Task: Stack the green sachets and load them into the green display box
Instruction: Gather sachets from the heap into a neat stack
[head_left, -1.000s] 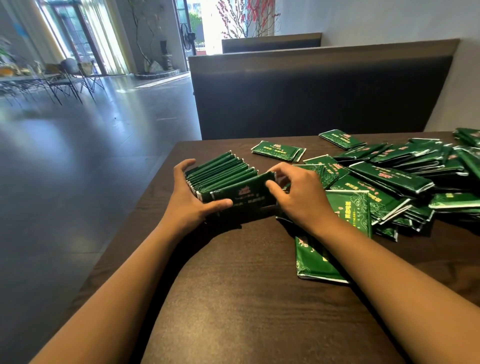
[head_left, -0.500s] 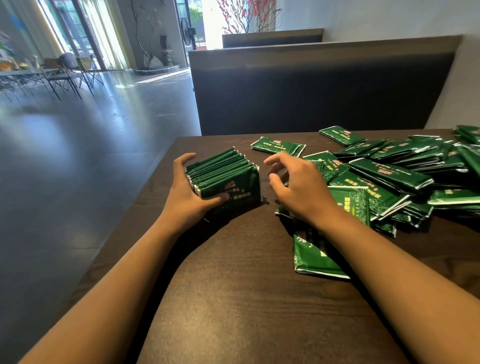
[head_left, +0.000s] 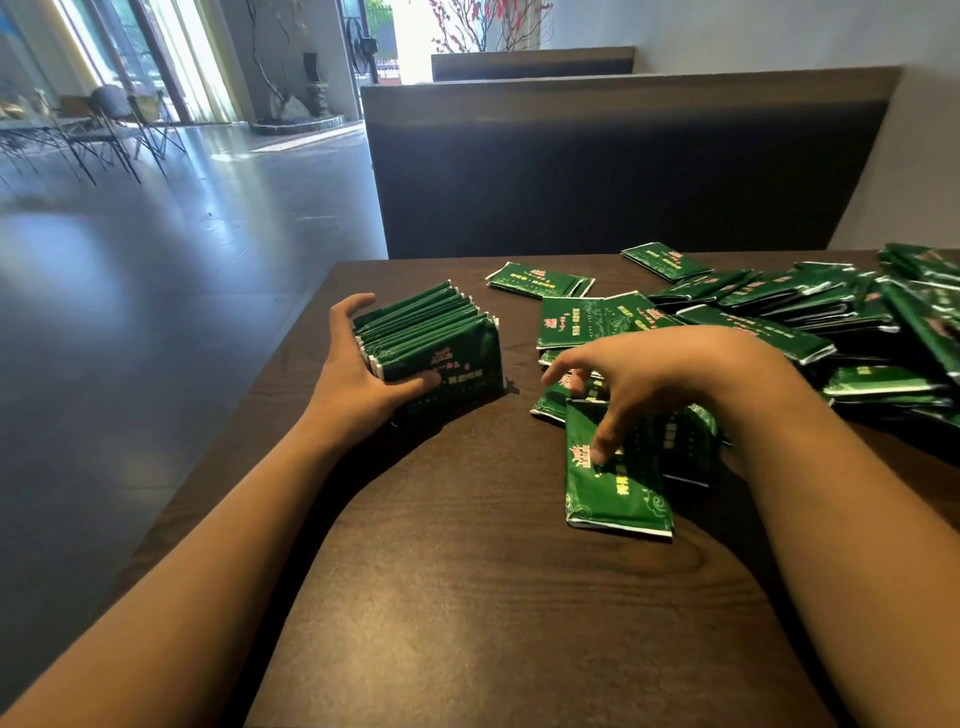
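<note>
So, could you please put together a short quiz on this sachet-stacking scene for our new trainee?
1. True or false: the left hand grips the upright stack of sachets on the table.
2. Multiple choice: the right hand is (A) lifting the stack, (B) reaching down onto a loose sachet near the table's front, (C) resting flat on bare wood.
3. Short answer: where does the big loose pile of sachets lie relative to the stack?

Key: 1 true; 2 B; 3 to its right, spreading toward the table's right edge.
</note>
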